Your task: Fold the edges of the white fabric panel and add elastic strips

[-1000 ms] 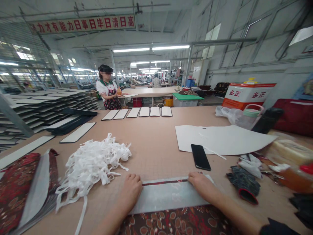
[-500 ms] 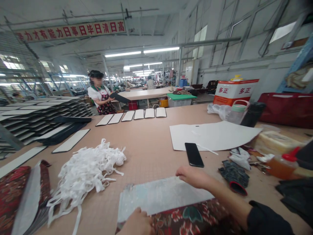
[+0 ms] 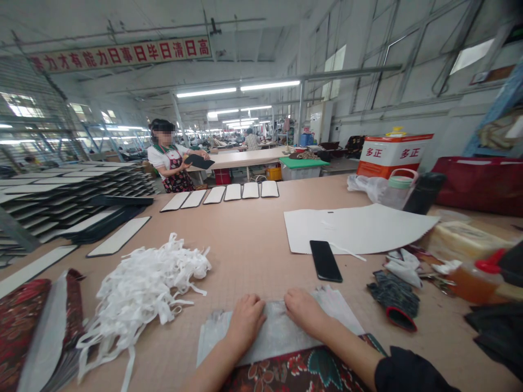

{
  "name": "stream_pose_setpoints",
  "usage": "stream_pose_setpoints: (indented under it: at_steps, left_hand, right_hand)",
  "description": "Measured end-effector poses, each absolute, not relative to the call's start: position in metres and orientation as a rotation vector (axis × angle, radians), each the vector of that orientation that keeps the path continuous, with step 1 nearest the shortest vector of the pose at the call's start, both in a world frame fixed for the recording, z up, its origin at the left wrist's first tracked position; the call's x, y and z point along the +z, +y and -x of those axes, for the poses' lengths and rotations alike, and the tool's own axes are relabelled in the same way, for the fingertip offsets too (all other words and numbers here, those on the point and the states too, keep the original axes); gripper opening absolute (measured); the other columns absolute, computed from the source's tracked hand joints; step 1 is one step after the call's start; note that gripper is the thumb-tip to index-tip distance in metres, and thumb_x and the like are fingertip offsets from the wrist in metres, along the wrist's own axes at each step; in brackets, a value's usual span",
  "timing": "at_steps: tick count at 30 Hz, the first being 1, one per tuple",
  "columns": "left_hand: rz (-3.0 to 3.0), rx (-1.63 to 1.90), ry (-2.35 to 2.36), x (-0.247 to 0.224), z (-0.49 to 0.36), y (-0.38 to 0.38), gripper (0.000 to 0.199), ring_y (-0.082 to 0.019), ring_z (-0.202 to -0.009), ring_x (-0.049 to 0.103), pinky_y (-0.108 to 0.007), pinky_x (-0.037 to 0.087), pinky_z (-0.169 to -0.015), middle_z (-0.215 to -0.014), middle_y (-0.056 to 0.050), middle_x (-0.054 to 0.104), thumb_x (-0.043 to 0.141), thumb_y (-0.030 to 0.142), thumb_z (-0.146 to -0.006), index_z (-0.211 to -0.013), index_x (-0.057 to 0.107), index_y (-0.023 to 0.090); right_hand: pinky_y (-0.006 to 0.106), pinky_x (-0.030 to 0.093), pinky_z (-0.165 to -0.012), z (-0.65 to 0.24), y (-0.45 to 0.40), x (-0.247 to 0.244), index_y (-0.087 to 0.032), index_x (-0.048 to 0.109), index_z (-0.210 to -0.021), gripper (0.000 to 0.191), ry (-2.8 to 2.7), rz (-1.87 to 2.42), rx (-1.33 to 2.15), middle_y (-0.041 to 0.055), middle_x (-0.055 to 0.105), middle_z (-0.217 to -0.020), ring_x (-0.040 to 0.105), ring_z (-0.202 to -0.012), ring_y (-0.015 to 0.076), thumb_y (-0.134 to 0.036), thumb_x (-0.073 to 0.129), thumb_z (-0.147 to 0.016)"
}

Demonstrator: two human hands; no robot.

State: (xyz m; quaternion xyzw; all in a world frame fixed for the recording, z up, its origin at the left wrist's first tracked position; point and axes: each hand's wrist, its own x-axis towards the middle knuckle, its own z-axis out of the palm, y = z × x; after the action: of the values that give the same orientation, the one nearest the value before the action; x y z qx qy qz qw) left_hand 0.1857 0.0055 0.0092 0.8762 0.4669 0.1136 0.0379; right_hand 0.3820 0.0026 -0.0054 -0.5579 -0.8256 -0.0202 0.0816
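In front of me a pale grey sheet (image 3: 281, 335) lies flat, with a frayed far edge. Dark red floral cloth (image 3: 286, 373) shows along its near side; whether the two are joined I cannot tell. My left hand (image 3: 247, 320) rests on the sheet's far edge left of centre, fingers curled down over it. Close by on the right, my right hand (image 3: 305, 311) grips the same edge with bent fingers. The fingertips of both hands are partly hidden. Just beyond the right hand lies a black phone (image 3: 326, 261).
A heap of white strips (image 3: 151, 283) lies left of the sheet, beside more floral cloth (image 3: 24, 321). White panels (image 3: 232, 191) line the far edge, where a co-worker (image 3: 169, 158) holds a dark piece. A large white sheet (image 3: 355, 226) and a dark glove (image 3: 394, 296) lie right.
My left hand has moved forward from the near left edge to the sheet's far edge. My right hand has shifted slightly, and the hands are now closer together.
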Motion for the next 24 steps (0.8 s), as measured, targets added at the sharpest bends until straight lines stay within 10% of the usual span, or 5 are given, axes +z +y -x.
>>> stream_pose_setpoints:
  at_steps: [17,24]
  left_hand:
    - [-3.150,0.401,1.013,0.008,-0.193,-0.003,0.010,-0.016,-0.077,0.051,-0.031,0.035,-0.075,-0.082,-0.001,0.058,0.046,0.019,-0.086,-0.078,0.051,0.017]
    - [-2.965,0.068,1.396,0.030,-0.138,-0.001,0.013,-0.018,-0.081,0.055,-0.036,0.034,-0.082,-0.083,-0.002,0.063,0.049,0.016,-0.079,-0.092,0.053,0.019]
  right_hand:
    - [0.032,0.032,-0.085,-0.380,-0.022,0.030,-0.016,0.051,-0.099,0.027,-2.481,1.424,0.157,0.0051,0.060,-0.091,0.052,-0.089,0.0199,-0.027,0.055,-0.074]
    - [0.039,0.036,-0.081,-0.438,-0.021,0.023,-0.013,0.061,-0.085,0.021,-2.606,1.754,0.033,0.0139,0.063,-0.090,0.057,-0.088,0.0271,-0.007,0.046,-0.071]
